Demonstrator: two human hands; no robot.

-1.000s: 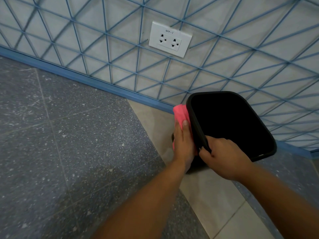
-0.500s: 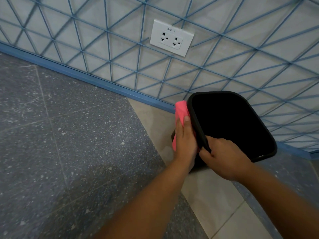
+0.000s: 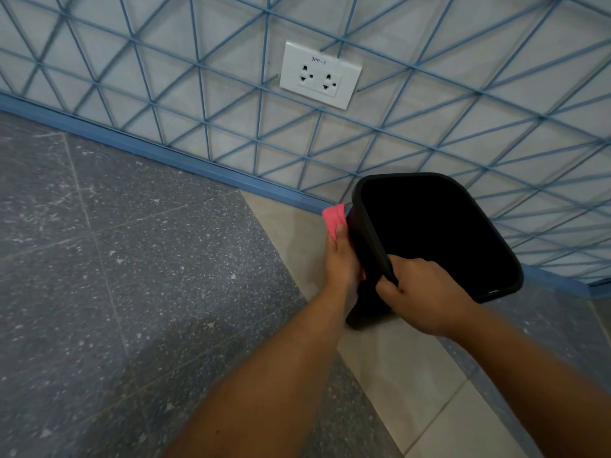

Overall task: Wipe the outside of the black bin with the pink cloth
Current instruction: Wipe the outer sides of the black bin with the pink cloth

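Right of centre in the frame, the right hand (image 3: 420, 292) curls over the near rim of the black plastic bin (image 3: 436, 233), apparently to steady it, while the left hand (image 3: 342, 259), fingers laid straight, presses the pink cloth (image 3: 333, 218) flat against the bin's left outer wall to wipe it.

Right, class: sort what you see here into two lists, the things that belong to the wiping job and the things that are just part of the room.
Part of the job:
- black bin
- pink cloth
- left hand, pressing the cloth on the bin's outer side
- right hand, gripping the bin's rim

Just there:
- white wall socket
- blue lattice wall
- blue skirting
- speckled floor
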